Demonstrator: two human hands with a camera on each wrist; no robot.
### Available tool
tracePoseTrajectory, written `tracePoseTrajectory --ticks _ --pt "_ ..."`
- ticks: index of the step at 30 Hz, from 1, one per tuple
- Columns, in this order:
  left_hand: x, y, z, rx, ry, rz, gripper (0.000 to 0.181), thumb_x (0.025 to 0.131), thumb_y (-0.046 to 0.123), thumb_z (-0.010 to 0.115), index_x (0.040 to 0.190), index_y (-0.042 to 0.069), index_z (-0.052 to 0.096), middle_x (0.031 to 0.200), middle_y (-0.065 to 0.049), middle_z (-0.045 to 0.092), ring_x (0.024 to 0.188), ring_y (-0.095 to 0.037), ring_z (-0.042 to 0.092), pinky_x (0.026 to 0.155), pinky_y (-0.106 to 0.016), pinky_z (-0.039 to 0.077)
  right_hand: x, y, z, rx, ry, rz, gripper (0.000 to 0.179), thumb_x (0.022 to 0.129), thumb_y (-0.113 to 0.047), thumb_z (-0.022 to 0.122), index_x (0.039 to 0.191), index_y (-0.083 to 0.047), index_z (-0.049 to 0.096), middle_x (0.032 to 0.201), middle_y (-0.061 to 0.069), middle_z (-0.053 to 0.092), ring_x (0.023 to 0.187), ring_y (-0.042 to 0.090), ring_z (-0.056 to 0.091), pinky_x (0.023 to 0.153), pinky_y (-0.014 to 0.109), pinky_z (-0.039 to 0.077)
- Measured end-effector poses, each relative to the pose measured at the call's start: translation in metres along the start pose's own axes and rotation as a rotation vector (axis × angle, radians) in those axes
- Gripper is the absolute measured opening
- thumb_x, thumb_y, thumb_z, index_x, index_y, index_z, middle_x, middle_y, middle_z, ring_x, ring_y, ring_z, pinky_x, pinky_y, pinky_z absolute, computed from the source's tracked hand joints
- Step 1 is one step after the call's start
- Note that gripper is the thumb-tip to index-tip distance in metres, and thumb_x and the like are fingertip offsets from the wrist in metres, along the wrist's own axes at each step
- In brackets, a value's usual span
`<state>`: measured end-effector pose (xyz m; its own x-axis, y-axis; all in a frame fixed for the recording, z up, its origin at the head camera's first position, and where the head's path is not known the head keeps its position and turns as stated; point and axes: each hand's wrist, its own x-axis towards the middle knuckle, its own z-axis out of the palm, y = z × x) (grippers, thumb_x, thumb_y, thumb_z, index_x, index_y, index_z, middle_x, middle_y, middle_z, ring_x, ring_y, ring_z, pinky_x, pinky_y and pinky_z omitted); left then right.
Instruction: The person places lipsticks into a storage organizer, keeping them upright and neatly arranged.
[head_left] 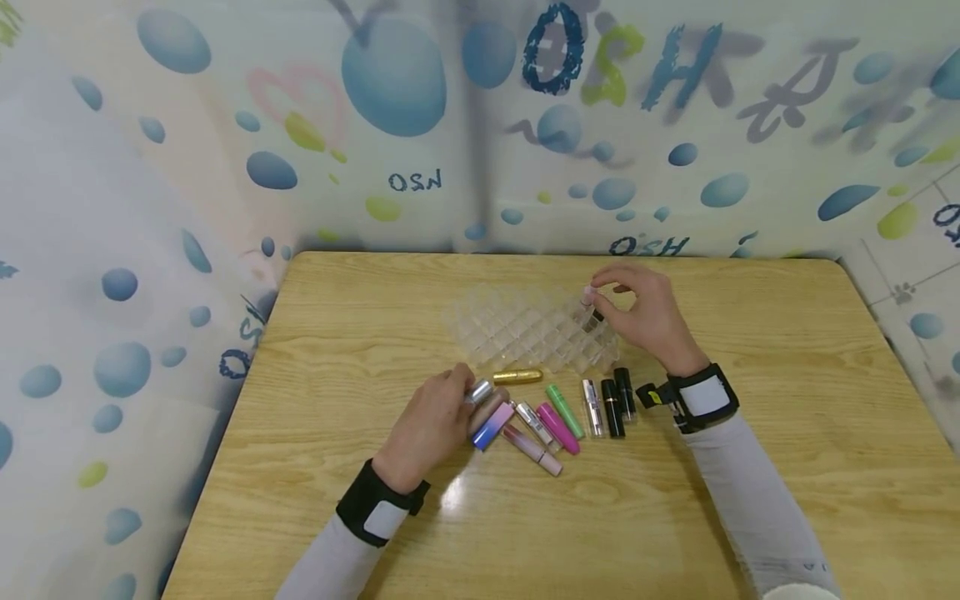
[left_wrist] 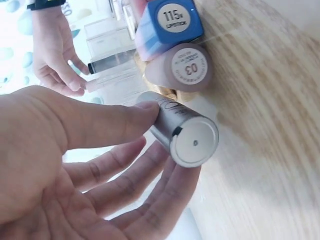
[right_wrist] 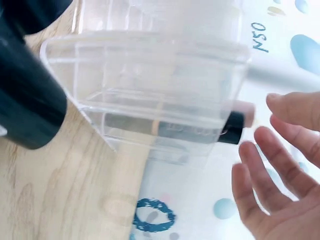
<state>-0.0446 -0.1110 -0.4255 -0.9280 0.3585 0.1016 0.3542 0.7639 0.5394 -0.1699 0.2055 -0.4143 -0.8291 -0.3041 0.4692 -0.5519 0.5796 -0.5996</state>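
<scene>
My left hand (head_left: 431,425) pinches a silver lipstick tube (left_wrist: 180,127) between thumb and fingers, its round base facing the left wrist camera. Beside it lie a mauve tube marked 03 (left_wrist: 182,70) and a blue-and-pink lipstick (left_wrist: 172,25). At the clear compartment organizer (head_left: 510,333), my right hand (head_left: 648,312) has its fingers loosely spread by a pink-capped tube (right_wrist: 243,112). The thumb and fingertips stand just off that cap in the right wrist view. A black tube (right_wrist: 190,131) stands in the organizer next to it.
In front of the organizer lie a gold tube (head_left: 517,377), a green tube (head_left: 565,411), a magenta tube (head_left: 558,427), a pink gloss tube (head_left: 532,450) and black tubes (head_left: 612,408). The wooden table (head_left: 360,325) meets a patterned curtain (head_left: 420,208) at the back.
</scene>
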Motion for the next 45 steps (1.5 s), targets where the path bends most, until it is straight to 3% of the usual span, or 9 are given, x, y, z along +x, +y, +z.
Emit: tracePoseTrajectory --ticks 7,10,13,17,23,26,34,39,45 --pt "0.001 0.003 -0.003 -0.003 -0.005 0.022 0.019 0.091 -0.002 0.072 0.106 0.000 0.061 0.085 -0.007 0.065 0.070 -0.012 0.058 0.058 -0.027 0.052 -0.010 -0.029 0.001 -0.012 0.107 -0.129 0.012 0.088 -0.005 0.078 0.097 0.002 0.078 0.111 0.017 0.072 0.106 0.032 0.066 0.093 0.045 0.052" --pt "0.001 0.005 -0.003 -0.008 0.004 0.049 0.020 0.089 -0.002 0.074 0.105 0.000 0.061 0.085 -0.007 0.066 0.072 -0.013 0.060 0.059 -0.027 0.053 -0.017 -0.042 0.003 0.020 0.111 -0.189 0.010 0.088 -0.002 0.077 0.097 0.001 0.078 0.109 0.014 0.072 0.101 0.027 0.068 0.089 0.036 0.054" --pt "0.000 0.006 -0.003 -0.011 0.012 0.087 0.022 0.089 -0.002 0.075 0.104 0.000 0.060 0.086 -0.009 0.066 0.074 -0.015 0.062 0.061 -0.028 0.054 -0.023 -0.056 0.008 0.063 0.075 -0.223 0.013 0.086 0.001 0.077 0.099 -0.001 0.078 0.108 0.011 0.073 0.098 0.024 0.069 0.094 0.031 0.054" --pt "0.000 0.008 -0.004 -0.026 0.018 0.127 0.021 0.091 -0.002 0.073 0.106 0.000 0.059 0.086 -0.009 0.066 0.072 -0.014 0.060 0.059 -0.027 0.052 -0.030 -0.075 0.016 0.090 -0.069 -0.233 0.018 0.088 -0.004 0.078 0.105 -0.006 0.078 0.110 0.004 0.073 0.102 0.018 0.069 0.096 0.030 0.055" --pt "-0.001 0.017 -0.009 -0.066 0.017 0.170 0.021 0.092 -0.006 0.070 0.109 0.000 0.059 0.091 -0.012 0.070 0.075 -0.014 0.063 0.061 -0.027 0.054 -0.038 -0.099 0.032 0.096 -0.389 -0.210 0.028 0.092 -0.019 0.077 0.118 -0.009 0.075 0.124 0.002 0.069 0.109 0.014 0.068 0.090 0.034 0.059" --pt "-0.002 0.021 -0.011 -0.057 0.034 0.214 0.026 0.088 -0.009 0.072 0.110 0.000 0.060 0.096 -0.012 0.071 0.081 -0.019 0.066 0.066 -0.030 0.056 -0.041 -0.104 0.039 0.109 -0.463 -0.191 0.032 0.091 -0.020 0.078 0.120 -0.008 0.075 0.128 0.002 0.068 0.111 0.014 0.068 0.089 0.034 0.059" --pt "-0.004 0.030 -0.011 -0.001 0.070 0.304 0.025 0.088 -0.004 0.075 0.109 0.001 0.062 0.094 -0.009 0.070 0.082 -0.020 0.067 0.067 -0.030 0.057 -0.046 -0.102 0.045 0.162 -0.485 -0.172 0.028 0.088 -0.018 0.081 0.115 -0.013 0.076 0.121 -0.004 0.069 0.104 0.009 0.066 0.078 0.035 0.059" --pt "-0.005 0.031 -0.011 0.001 0.073 0.305 0.025 0.090 -0.001 0.074 0.111 0.002 0.062 0.096 -0.008 0.070 0.084 -0.020 0.066 0.069 -0.031 0.056 -0.049 -0.101 0.046 0.164 -0.483 -0.181 0.028 0.088 -0.015 0.081 0.115 -0.012 0.076 0.117 -0.004 0.070 0.098 0.009 0.066 0.076 0.036 0.059" --pt "-0.003 0.030 -0.012 -0.072 0.060 0.279 0.023 0.092 0.003 0.073 0.113 0.007 0.062 0.099 -0.004 0.068 0.085 -0.015 0.061 0.068 -0.028 0.054 -0.051 -0.099 0.041 0.216 -0.415 -0.191 0.021 0.090 -0.013 0.079 0.110 -0.011 0.078 0.113 -0.004 0.073 0.092 0.009 0.068 0.068 0.036 0.059"
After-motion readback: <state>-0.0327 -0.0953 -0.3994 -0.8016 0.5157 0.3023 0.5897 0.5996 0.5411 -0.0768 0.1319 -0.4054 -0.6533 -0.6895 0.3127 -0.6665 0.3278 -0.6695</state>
